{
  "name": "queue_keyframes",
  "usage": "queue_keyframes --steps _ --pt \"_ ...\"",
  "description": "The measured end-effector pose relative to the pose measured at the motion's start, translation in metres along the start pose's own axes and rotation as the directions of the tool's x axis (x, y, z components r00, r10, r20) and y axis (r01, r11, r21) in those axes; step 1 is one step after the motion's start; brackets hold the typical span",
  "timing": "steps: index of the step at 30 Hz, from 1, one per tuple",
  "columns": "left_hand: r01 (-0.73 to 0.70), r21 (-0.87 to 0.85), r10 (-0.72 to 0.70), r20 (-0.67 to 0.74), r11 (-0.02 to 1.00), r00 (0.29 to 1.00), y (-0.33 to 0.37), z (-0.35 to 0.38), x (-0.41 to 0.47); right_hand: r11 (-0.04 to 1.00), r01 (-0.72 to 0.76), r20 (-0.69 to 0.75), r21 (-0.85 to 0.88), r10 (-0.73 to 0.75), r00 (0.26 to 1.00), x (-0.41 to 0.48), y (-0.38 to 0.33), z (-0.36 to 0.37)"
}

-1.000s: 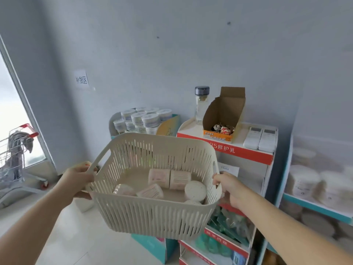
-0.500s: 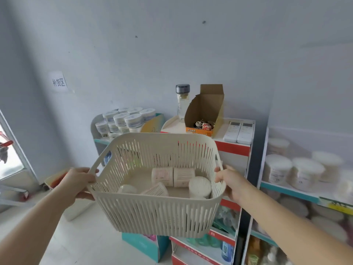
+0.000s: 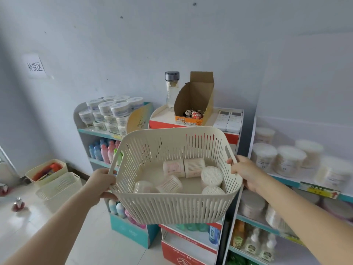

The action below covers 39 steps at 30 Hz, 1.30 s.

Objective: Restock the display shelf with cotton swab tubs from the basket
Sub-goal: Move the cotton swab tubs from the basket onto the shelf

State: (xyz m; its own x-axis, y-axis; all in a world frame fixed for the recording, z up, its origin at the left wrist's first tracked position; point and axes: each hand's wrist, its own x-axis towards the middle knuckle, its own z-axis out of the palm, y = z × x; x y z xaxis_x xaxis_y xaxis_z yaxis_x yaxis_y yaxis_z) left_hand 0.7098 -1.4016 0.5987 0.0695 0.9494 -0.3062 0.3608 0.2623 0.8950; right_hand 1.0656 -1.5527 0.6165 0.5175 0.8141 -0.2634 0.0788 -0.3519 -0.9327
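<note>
Currently we grip the cream slotted plastic basket (image 3: 172,207) by its handles with left hand (image 3: 101,181) and right hand (image 3: 243,172); white cotton swab tubs (image 3: 212,175) lie between them, teal-edged display shelf (image 3: 284,180) nearest the right.

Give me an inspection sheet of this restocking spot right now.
Surface: display shelf at right, part-filled with white tubs.
Job's things: basket held up; several cotton swab tubs lying loose inside.
Clutter: cardboard box, bottle, two remotes on the middle stand.
Hands: left hand and right hand each grip a basket handle.
Cables: nothing seen.
Surroundings: two floor baskets, paper sign.
</note>
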Motion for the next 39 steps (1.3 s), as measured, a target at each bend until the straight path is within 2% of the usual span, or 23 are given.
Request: queue_keyframes --steps 6,10,12,14,16,17,19,21,24,27,33,36,39 --pt "0.045 0.005 -0.045 -0.007 0.999 0.999 0.001 0.008 -0.002 0.993 0.04 -0.054 -0.107 -0.046 0.997 -0.001 0.001 0.0" --pt "0.068 0.017 -0.067 -0.028 0.998 0.997 0.003 0.01 -0.004 0.937 0.11 -0.078 -0.332 -0.144 0.987 -0.003 -0.002 0.001" --pt "0.065 0.021 -0.065 -0.032 0.998 0.997 0.004 0.011 -0.002 0.854 0.192 -0.068 -0.484 -0.255 0.964 -0.006 -0.006 0.004" --pt "0.068 0.035 -0.067 -0.034 0.997 0.997 0.005 0.011 -0.002 0.682 0.31 -0.045 -0.662 -0.449 0.892 -0.011 -0.013 0.011" --pt "0.073 0.037 -0.072 -0.034 0.997 0.997 0.007 0.01 -0.002 0.529 0.4 0.031 -0.749 -0.575 0.818 -0.014 -0.022 0.022" --pt "0.075 0.034 -0.074 -0.031 0.997 0.997 0.007 0.01 -0.002 0.475 0.444 0.113 -0.759 -0.576 0.809 -0.014 -0.027 0.027" --pt "0.077 0.033 -0.077 -0.023 0.996 0.997 0.007 0.009 -0.003 0.376 0.482 0.288 -0.791 -0.466 0.837 -0.007 -0.031 0.037" --pt "0.081 0.043 -0.08 -0.011 0.996 0.997 0.007 0.009 -0.004 0.287 0.456 0.371 -0.842 -0.305 0.877 0.005 -0.03 0.048" --pt "0.078 0.045 -0.078 -0.002 0.996 0.997 0.005 0.009 -0.005 0.139 0.357 0.362 -0.924 0.013 0.932 0.021 -0.019 0.069" --pt "0.074 0.034 -0.074 0.0 0.997 0.997 0.004 0.009 -0.004 -0.126 0.343 0.307 -0.931 0.24 0.921 0.03 -0.002 0.085" --pt "0.066 0.04 -0.067 0.007 0.997 0.998 0.004 0.012 -0.004 -0.191 0.326 0.247 -0.926 0.348 0.904 0.033 0.019 0.091" --pt "0.055 0.045 -0.055 -0.001 0.997 0.998 0.006 0.017 -0.005 -0.151 0.302 0.259 -0.941 0.249 0.933 0.037 0.033 0.091" --pt "0.038 0.055 -0.037 -0.022 0.998 0.999 0.009 0.022 -0.004 -0.039 0.284 0.279 -0.958 0.1 0.955 0.033 0.043 0.086"
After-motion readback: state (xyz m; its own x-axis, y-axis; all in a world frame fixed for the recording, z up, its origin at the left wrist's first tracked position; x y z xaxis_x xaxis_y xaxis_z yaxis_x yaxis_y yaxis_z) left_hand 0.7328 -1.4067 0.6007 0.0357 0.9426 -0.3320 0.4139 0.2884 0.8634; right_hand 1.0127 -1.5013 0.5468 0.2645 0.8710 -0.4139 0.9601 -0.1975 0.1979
